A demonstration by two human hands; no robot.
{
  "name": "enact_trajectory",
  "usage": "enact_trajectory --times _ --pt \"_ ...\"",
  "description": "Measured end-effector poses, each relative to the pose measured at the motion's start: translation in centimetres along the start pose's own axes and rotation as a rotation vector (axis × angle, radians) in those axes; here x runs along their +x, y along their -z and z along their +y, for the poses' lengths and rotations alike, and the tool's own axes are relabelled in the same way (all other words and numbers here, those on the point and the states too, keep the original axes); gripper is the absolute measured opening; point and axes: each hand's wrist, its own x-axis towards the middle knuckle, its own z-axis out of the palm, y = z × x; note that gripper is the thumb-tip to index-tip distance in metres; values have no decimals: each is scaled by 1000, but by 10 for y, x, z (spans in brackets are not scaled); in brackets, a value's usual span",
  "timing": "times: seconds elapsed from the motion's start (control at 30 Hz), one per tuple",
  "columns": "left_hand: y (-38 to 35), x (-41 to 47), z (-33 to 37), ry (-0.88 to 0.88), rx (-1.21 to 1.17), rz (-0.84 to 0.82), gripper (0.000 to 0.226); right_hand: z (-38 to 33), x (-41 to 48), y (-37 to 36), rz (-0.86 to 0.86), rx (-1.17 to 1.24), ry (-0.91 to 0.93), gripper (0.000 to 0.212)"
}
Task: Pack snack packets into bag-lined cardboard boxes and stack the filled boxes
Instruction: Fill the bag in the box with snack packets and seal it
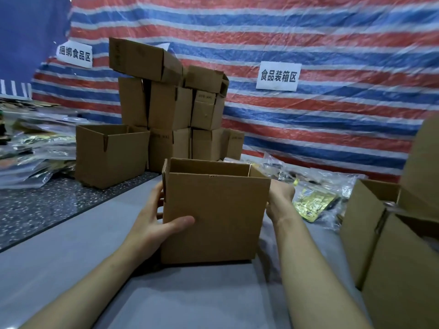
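Observation:
An open brown cardboard box (213, 214) stands upright on the grey table in front of me, its top open and its inside hidden. My left hand (154, 222) grips its left side, thumb across the front face and fingers round the left edge. My right hand (279, 198) holds the right side, fingers curled behind the right wall. Gold snack packets in clear plastic bags (313, 203) lie just right of the box. A stack of several cardboard boxes (171, 105) rises behind it.
Another open box (109, 153) stands at the left of the stack. Two open boxes (389, 245) crowd the right edge. A heap of clear-wrapped packets (35, 148) covers the far left. A striped tarp (332, 43) with two paper signs forms the back wall.

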Motion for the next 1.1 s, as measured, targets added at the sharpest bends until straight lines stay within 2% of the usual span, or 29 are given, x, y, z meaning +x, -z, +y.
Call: enact_trajectory --times 0.1,0.23,0.43,0.5,0.6,0.7,0.8,0.9,1.03,1.1 --pt "0 0 0 3 -5 5 122 -11 5 5 -22 -63 136 30" --pt "1 0 -4 -3 -34 -3 106 -22 8 9 -34 -175 356 27" --pt "3 2 -7 4 -45 9 114 -27 4 10 -102 -197 538 18" --pt "3 2 -8 4 -50 8 114 -29 7 13 -116 -184 549 22" --pt "2 3 -9 6 -60 7 114 -33 8 17 -158 -127 505 40" --pt "2 3 -8 5 -66 7 112 -39 9 22 -195 -191 584 47" --pt "2 3 -8 5 -76 9 113 -44 7 25 -254 -253 605 33" --pt "2 3 -8 4 -80 10 114 -50 5 28 -279 -354 547 22" --pt "2 3 -7 -1 -92 9 110 -61 -2 37 -331 -489 406 20" --pt "1 3 -7 3 -100 11 110 -70 -5 39 -354 -509 374 27"
